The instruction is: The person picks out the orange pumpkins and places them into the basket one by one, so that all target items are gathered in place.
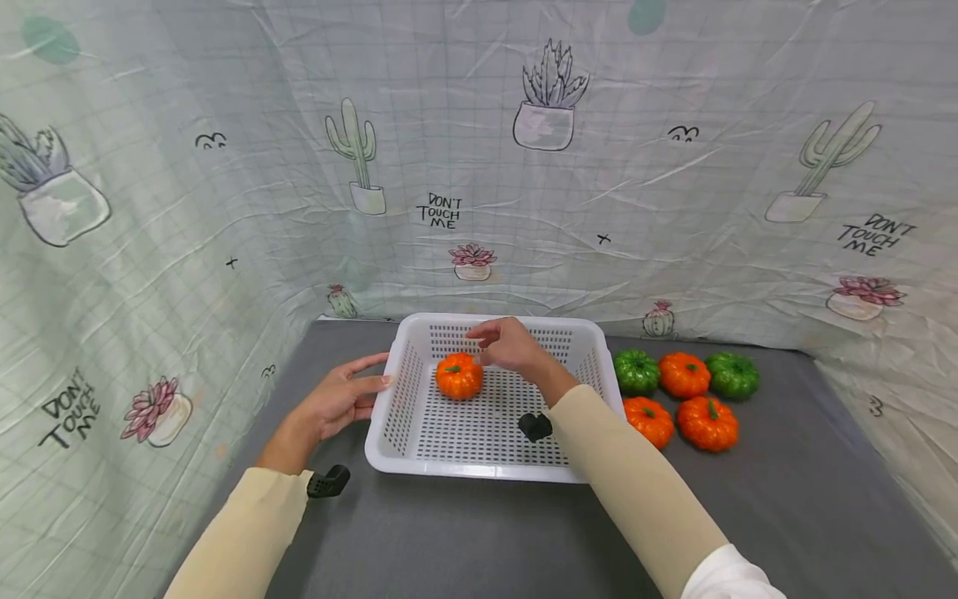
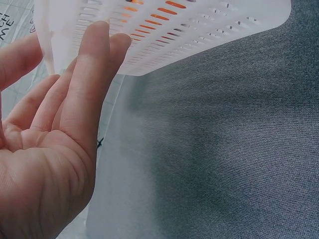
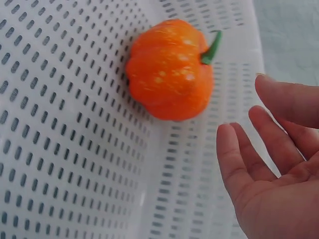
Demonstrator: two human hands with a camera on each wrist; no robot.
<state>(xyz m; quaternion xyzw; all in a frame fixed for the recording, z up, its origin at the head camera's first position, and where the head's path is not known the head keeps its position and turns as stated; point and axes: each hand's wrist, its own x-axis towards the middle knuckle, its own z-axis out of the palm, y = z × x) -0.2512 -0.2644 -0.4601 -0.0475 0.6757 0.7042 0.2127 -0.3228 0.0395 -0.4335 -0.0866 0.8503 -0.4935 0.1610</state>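
A small orange pumpkin (image 1: pixel 459 376) with a green stem sits inside a white perforated plastic basket (image 1: pixel 479 472), toward its left side. Over the basket, just right of that pumpkin, hovers my right hand (image 1: pixel 511 345). In the right wrist view its fingers (image 3: pixel 230 154) are spread loosely, with a gap between them and the pumpkin (image 3: pixel 169 72). My left hand (image 1: pixel 338 399) is at the basket's left wall, thumb near the rim. The left wrist view shows its fingers (image 2: pixel 85 84) extended alongside the slotted wall (image 2: pixel 149 30), holding nothing else.
Right of the basket, two green pumpkins (image 1: pixel 636 372) and three orange pumpkins (image 1: pixel 707 423) lie grouped on the grey table (image 1: pixel 464 541). A patterned cloth (image 1: pixel 479 166) hangs behind the table and along both sides.
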